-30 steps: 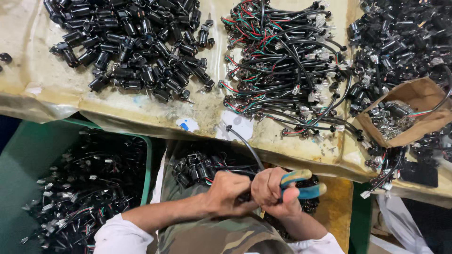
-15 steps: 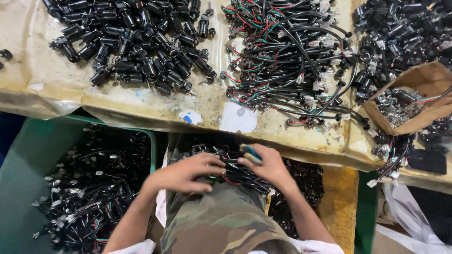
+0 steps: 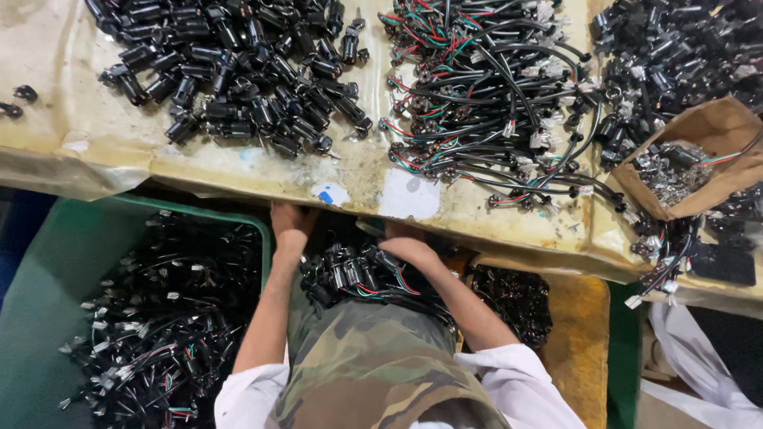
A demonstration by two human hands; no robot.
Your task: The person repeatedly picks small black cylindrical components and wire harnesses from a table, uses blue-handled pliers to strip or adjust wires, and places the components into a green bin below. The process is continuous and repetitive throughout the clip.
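I see both hands reaching forward, under the front edge of the table (image 3: 238,171). The left hand (image 3: 291,225) is tucked right under that edge, and I cannot tell if its fingers are spread or pinching, because they are hidden. The right hand (image 3: 404,242) lies curled on top of a bunch of black plugs with wires (image 3: 362,274). I cannot see what it pinches. The bunch sits on the lap, just in front of the camouflage apron (image 3: 366,357). It lies between the two hands and closer to the right one. Its long side runs left to right.

To the left stands a green bin (image 3: 63,254) full of black wired parts. On the table are a heap of black plugs (image 3: 230,71), a heap of wire bundles (image 3: 485,95) and a brown cardboard box (image 3: 707,127) with small metal bits inside
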